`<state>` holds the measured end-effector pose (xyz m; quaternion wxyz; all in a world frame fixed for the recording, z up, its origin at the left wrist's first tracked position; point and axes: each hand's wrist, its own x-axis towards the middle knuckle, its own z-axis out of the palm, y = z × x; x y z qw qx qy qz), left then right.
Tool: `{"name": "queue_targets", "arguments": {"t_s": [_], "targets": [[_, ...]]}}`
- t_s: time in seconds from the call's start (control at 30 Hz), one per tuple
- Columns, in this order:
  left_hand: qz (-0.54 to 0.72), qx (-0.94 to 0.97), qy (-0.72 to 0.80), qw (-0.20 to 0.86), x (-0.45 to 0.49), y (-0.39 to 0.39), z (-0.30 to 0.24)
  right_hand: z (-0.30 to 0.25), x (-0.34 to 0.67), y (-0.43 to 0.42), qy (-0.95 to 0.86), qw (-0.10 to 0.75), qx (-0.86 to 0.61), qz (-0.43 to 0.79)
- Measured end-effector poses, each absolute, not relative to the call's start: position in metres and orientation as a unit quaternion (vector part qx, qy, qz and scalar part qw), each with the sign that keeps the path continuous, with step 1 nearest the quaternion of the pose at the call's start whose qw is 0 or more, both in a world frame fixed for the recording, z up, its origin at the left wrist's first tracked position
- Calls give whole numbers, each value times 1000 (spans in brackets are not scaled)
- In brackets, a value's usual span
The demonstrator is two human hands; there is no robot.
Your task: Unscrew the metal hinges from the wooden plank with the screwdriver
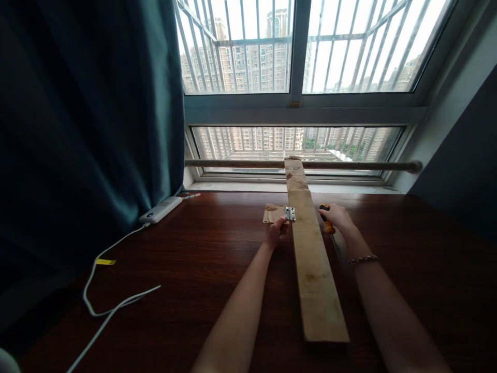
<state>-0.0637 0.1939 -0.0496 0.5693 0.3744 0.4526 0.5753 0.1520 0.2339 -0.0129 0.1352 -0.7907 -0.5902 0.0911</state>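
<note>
A long wooden plank point(313, 259) lies lengthwise on the dark table, its far end reaching the rail by the window. A metal hinge point(290, 213) joins its left edge to a small wooden block point(272, 213). My left hand point(276, 231) is closed around the near edge of that block, just below the hinge. To the right of the plank, my right hand point(338, 216) grips a screwdriver point(328, 226) with an orange and black handle. Its shaft points back toward me, apart from the plank.
A white power strip point(161, 210) sits by the blue curtain point(155, 103), with a white cable point(91, 290) curling over the reddish-brown table point(217, 248). A horizontal rail point(240, 163) crosses before the barred window. Near the cable is a yellow tag point(106, 261).
</note>
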Motion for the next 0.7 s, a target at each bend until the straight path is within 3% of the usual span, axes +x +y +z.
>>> {"name": "queue_targets", "arguments": {"t_s": [0.43,0.5,0.57,0.63,0.7], "targets": [[579,365,368,629,-65,199,-58,-35,152,237,-600,114,-785,108],[580,361,364,633,-64,199,-59,-29,149,236,-606,158,-776,76],[579,352,370,635,-64,199,-58,-20,143,234,-631,261,-729,44],[577,347,369,640,-64,199,-57,-11,136,233,-683,372,-627,50],[577,350,358,646,-63,199,-56,-5,129,230,-734,425,-525,71]]}}
